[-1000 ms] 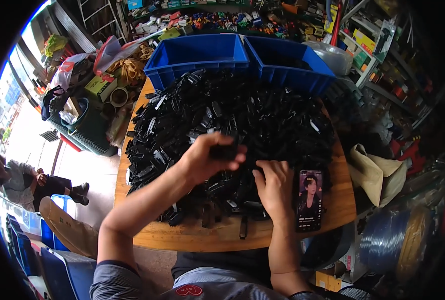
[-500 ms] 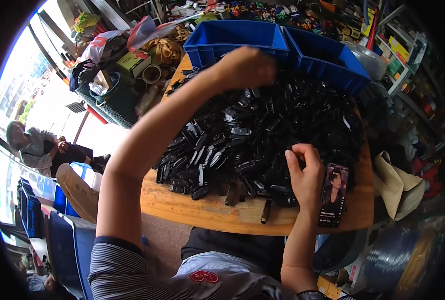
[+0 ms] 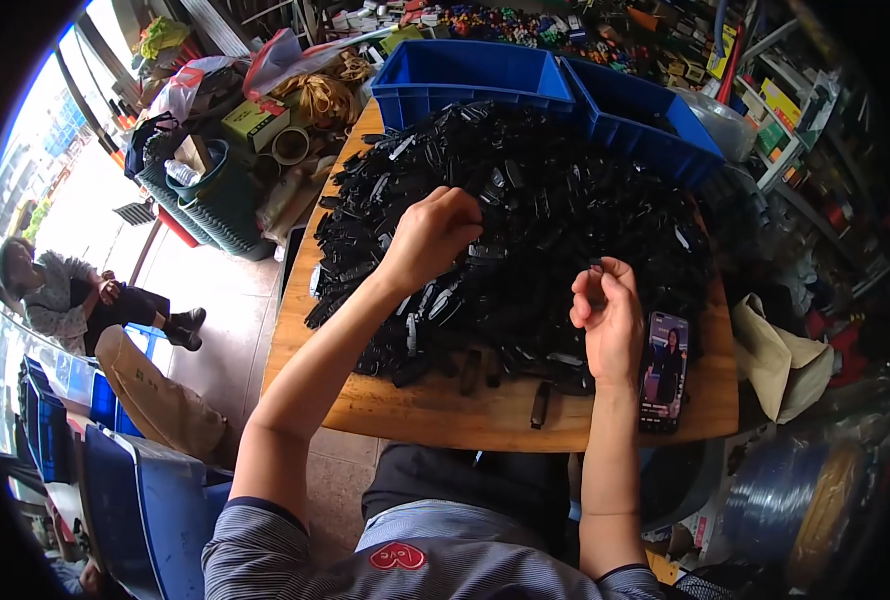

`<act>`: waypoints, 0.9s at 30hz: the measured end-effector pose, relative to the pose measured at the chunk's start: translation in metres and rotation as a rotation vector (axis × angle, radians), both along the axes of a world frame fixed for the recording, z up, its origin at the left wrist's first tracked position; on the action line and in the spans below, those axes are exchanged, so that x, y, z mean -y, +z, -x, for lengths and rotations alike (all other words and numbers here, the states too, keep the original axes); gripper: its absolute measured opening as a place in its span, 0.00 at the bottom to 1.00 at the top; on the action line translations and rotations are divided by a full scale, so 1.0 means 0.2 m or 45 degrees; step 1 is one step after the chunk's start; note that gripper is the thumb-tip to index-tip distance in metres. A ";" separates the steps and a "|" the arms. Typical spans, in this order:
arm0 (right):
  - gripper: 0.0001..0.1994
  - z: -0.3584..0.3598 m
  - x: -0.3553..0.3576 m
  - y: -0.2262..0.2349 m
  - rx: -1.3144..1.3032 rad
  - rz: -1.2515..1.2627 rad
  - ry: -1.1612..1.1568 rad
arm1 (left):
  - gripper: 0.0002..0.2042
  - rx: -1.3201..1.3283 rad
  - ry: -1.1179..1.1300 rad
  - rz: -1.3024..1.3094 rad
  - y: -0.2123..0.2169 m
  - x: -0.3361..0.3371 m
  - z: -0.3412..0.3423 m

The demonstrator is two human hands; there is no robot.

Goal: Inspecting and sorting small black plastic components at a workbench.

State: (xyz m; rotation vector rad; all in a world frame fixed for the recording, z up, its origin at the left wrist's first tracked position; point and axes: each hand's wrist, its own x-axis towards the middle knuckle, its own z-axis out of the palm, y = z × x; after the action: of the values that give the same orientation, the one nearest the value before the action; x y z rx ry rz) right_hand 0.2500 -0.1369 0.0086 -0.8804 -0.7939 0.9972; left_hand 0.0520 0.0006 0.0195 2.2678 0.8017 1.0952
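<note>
A broad heap of small, elongated black pieces point(image 3: 555, 190), some shiny, covers most of the wooden table point(image 3: 435, 415). My left hand point(image 3: 431, 238) hovers over the heap's left-centre part, its fingers curled together; whatever they may hold is hidden. On the right, my right hand point(image 3: 613, 325) is raised above the near side of the heap. Its thumb and fingers pinch a small dark piece point(image 3: 595, 264), too small to identify. Near the front edge, a single black elongated piece point(image 3: 540, 404) lies apart on bare wood.
Two blue plastic bins point(image 3: 473, 96) stand along the table's far edge. A phone point(image 3: 664, 375) with a lit screen lies by my right wrist. Off to the left, a person point(image 3: 60, 300) sits near stacked dark baskets point(image 3: 220, 205). A beige bag point(image 3: 785, 365) hangs at the right.
My left hand has come back from beside the far bins toward me, down over the heap. My right hand has risen slightly, now showing a small dark piece at its fingertips.
</note>
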 end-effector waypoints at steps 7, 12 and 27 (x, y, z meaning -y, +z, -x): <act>0.10 0.19 -0.04 0.07 0.661 -0.101 0.120 | 0.14 0.584 -0.414 0.567 -0.05 0.35 0.00; 0.10 0.20 0.00 0.12 1.164 -0.392 0.032 | 0.12 0.428 -0.774 1.095 0.00 0.32 0.09; 0.09 0.24 0.09 0.09 0.295 -0.036 0.286 | 0.12 0.298 -0.659 0.767 -0.04 0.34 0.08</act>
State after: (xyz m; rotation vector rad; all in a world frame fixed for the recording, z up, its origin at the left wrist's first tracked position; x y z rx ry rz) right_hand 0.2011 -0.1541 0.0274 -0.9063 -1.1199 1.0886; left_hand 0.0352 -0.0679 0.0108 1.6607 0.3459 0.7269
